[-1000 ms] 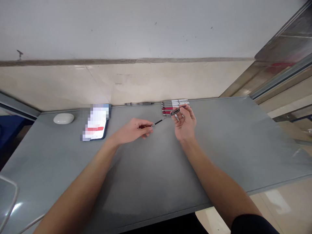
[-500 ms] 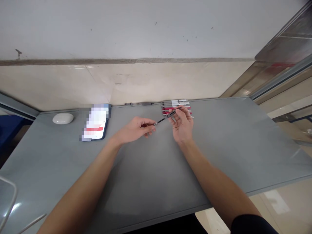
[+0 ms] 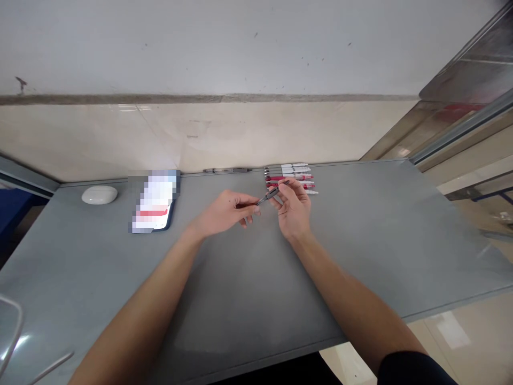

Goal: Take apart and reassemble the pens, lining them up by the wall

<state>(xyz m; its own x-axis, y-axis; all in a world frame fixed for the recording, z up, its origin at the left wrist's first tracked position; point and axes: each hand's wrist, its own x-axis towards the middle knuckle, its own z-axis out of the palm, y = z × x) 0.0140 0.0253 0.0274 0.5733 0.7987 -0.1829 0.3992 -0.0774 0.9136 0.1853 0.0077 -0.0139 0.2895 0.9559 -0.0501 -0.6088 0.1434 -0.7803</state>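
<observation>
Looks like fitting or parting a dark pen [image 3: 272, 193] right near that row of pens [image 3: 295, 170], can't tell which. Pinched between left hand [image 3: 228, 212] and right hand [image 3: 295, 212]. Probably calls for keeping both ends lined up next.

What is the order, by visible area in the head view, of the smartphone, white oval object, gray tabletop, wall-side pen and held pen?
1. Gray tabletop
2. Smartphone
3. White oval object
4. Wall-side pen and held pen: unsure, because the held pen is partly covered
</observation>
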